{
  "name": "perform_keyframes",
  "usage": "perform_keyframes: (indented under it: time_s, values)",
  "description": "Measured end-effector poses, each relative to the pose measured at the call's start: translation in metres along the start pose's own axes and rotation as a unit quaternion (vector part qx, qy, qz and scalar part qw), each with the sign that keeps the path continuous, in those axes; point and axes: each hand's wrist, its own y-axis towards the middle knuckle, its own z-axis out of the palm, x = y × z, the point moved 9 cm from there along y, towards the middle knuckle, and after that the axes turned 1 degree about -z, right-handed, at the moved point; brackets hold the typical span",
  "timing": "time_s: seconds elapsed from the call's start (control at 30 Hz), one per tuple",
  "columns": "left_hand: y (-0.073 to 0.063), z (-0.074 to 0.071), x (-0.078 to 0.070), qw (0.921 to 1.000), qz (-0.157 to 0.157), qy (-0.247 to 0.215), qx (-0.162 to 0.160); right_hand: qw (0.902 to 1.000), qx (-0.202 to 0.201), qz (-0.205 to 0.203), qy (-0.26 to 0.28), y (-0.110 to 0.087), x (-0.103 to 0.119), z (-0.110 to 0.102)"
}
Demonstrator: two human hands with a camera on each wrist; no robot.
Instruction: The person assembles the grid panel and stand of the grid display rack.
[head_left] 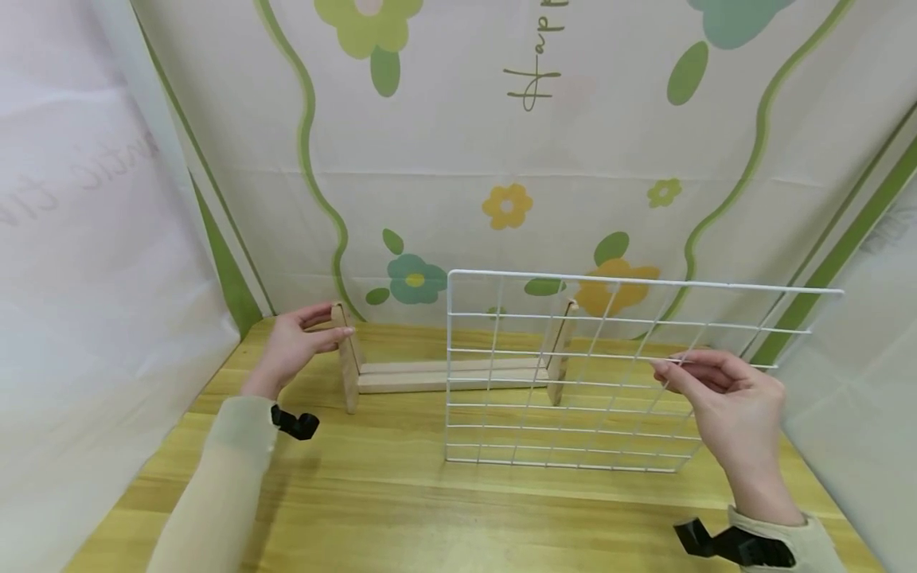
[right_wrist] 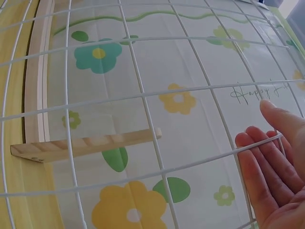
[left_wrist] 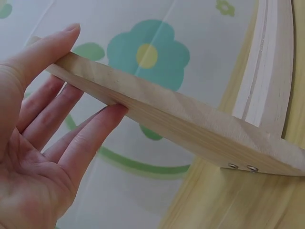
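A light wooden stand stands on the table; its crossbar (head_left: 401,382) joins two uprights, and thin grooves show along the uprights' inner faces. My left hand (head_left: 297,346) pinches the top of the left upright (head_left: 349,374) between thumb and fingers. In the left wrist view, screw heads (left_wrist: 252,168) show near the upright's lower end. With my right hand (head_left: 738,406) I hold a white wire grid panel (head_left: 448,350) by its wires near the right side. The panel is raised on edge in front of the stand's right upright (head_left: 562,350). Whether its lower edge touches the table I cannot tell.
The wood-grain table (head_left: 430,517) extends in front of the stand. A white cloth backdrop (head_left: 430,135) with printed flowers hangs close behind, and white cloth side walls (head_left: 93,239) stand to the left and right.
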Motion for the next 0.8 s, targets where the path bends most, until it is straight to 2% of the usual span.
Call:
perform_keyframes:
  time_s: [0.23, 0.5, 0.73, 0.8]
  values:
    - [-0.003, 0.014, -0.002, 0.9999, 0.003, -0.012, 0.009, 0.9999, -0.003, 0.012, 0.001, -0.003, 0.001, 0.001]
    - [-0.005, 0.026, -0.004, 0.9998, 0.001, -0.004, 0.018, 0.9998, 0.000, 0.021, -0.008, -0.008, 0.006, 0.003]
    - [-0.006, 0.042, -0.006, 0.9991, 0.002, -0.012, 0.041, 0.9977, 0.007, 0.021, -0.064, -0.012, 0.010, 0.006]
    - [-0.007, 0.049, -0.008, 0.9988, 0.006, -0.015, 0.047, 0.9978, 0.006, 0.025, -0.062, -0.012, 0.010, 0.007]
